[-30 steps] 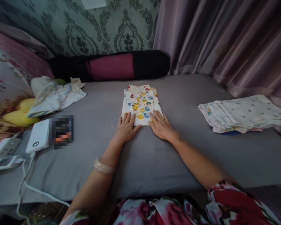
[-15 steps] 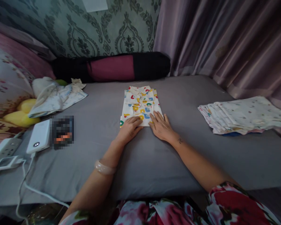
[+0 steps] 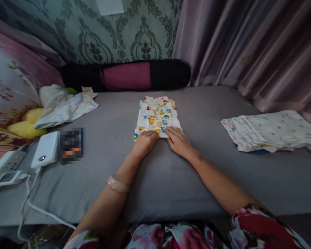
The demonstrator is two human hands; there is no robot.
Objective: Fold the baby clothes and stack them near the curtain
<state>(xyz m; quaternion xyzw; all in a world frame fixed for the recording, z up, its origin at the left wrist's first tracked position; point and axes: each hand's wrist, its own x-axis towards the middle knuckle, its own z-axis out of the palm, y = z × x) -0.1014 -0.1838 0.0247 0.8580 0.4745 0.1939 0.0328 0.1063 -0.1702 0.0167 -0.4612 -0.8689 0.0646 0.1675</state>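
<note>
A white collared shirt (image 3: pixel 159 116), printed with red, yellow, blue and green shapes, lies folded in a narrow rectangle. Its collar points away from me. My left hand (image 3: pixel 145 143) is at the left part of the near edge, fingers bent over the cloth and pressed together. At the right part of the same edge, my right hand (image 3: pixel 180 141) has its fingers on top of the fabric and its thumb tucked at the edge. Both hands appear to pinch the hem; what lies beneath the fingers is hidden.
A stack of folded clothes (image 3: pixel 272 129) lies at the right on the grey sheet (image 3: pixel 191 186). Leftward are a crumpled cloth (image 3: pixel 59 109), yellow plush (image 3: pixel 26 128), a white power bank (image 3: pixel 45 148), cable and power strip (image 3: pixel 7 166). A long black-and-maroon bag (image 3: pixel 125 76) lies along the wall.
My fingers, spread flat on the shirt before, have drawn closer together, with the thumbs now tucked at its near edge. The shirt keeps its shape; the view has shifted slightly.
</note>
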